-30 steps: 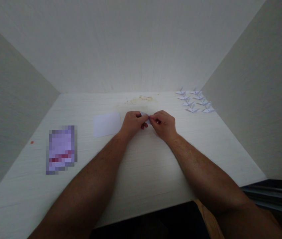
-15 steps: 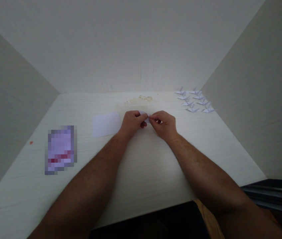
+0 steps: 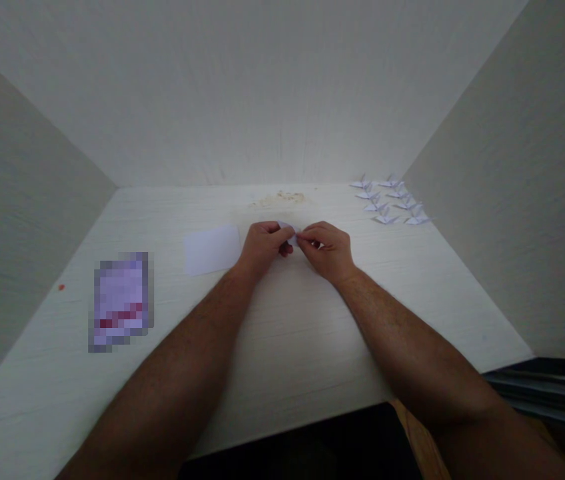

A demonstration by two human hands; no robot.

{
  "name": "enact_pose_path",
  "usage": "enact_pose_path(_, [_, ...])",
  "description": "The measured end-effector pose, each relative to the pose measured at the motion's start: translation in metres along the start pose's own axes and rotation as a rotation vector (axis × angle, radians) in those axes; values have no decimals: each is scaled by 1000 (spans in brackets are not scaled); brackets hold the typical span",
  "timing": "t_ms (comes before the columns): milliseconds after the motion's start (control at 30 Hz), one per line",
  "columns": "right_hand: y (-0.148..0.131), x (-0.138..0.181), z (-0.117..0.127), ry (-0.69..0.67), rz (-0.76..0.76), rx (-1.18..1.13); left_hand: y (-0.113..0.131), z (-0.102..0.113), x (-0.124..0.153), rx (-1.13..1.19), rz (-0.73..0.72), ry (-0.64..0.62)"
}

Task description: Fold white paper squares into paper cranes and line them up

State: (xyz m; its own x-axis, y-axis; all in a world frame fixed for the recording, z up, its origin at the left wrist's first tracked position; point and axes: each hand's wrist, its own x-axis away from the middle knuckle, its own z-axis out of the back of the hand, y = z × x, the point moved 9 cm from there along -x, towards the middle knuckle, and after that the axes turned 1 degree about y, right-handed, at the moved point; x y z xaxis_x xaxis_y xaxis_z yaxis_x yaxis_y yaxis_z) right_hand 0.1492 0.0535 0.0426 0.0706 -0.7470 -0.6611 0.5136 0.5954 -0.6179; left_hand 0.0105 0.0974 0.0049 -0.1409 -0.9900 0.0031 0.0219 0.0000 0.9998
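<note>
A small folded piece of white paper (image 3: 287, 227) is pinched between my two hands above the middle of the table. My left hand (image 3: 266, 245) grips its left side, thumb on top and fingers curled beneath. From the right, the thumb and forefinger of my right hand (image 3: 327, 248) press together at the paper's edge. Much of the folded paper is hidden by my fingers. Just left of my left hand lies a flat white paper sheet (image 3: 211, 249). Several folded paper cranes (image 3: 386, 219) stand in rows at the back right.
On the left lies a blurred purple packet (image 3: 118, 287) with a red stripe, near a small orange-red bit (image 3: 61, 287). A brownish stain (image 3: 282, 199) marks the table behind my hands. Pale walls (image 3: 262, 93) enclose the table at the back and both sides.
The view has shifted very slightly. Both hands keep their pinch on the folded paper, with only a tiny movement of the fingers; nothing else has moved.
</note>
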Motion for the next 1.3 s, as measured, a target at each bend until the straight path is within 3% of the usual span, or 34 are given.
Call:
enact_pose_path(600, [4, 0, -2, -23, -64, 5, 1, -1, 1, -73, -30, -56])
enact_pose_path(867, [6, 1, -4, -32, -79, -1, 4, 2, 1, -181, -62, -8])
enact_pose_path(1300, [5, 1, -3, -19, -79, -13, 6, 2, 2, -170, -64, 15])
